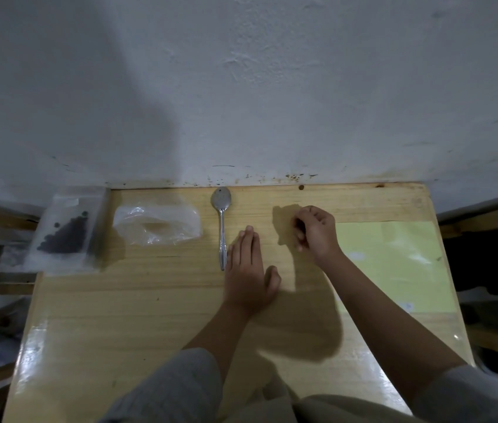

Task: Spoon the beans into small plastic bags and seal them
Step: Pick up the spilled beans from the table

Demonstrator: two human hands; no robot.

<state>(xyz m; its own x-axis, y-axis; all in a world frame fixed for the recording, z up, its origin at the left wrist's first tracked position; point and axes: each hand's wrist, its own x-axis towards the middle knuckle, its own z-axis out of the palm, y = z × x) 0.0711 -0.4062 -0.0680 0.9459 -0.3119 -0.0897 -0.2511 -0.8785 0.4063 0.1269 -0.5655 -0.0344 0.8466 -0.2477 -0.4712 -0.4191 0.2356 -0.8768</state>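
A metal spoon [222, 227] lies on the wooden table [150, 300], bowl toward the wall. My left hand [249, 270] rests flat on the table just right of the spoon's handle, fingers straight. My right hand [314, 228] hovers further right with its fingers curled; nothing shows in it. A pile of clear small plastic bags [156, 224] lies left of the spoon. A larger clear bag with dark beans [67, 233] sits at the table's far left corner.
A pale yellow sheet [394, 264] covers the table's right side. A white wall [241, 87] rises directly behind the table. Wooden shelving and clutter flank the table on both sides.
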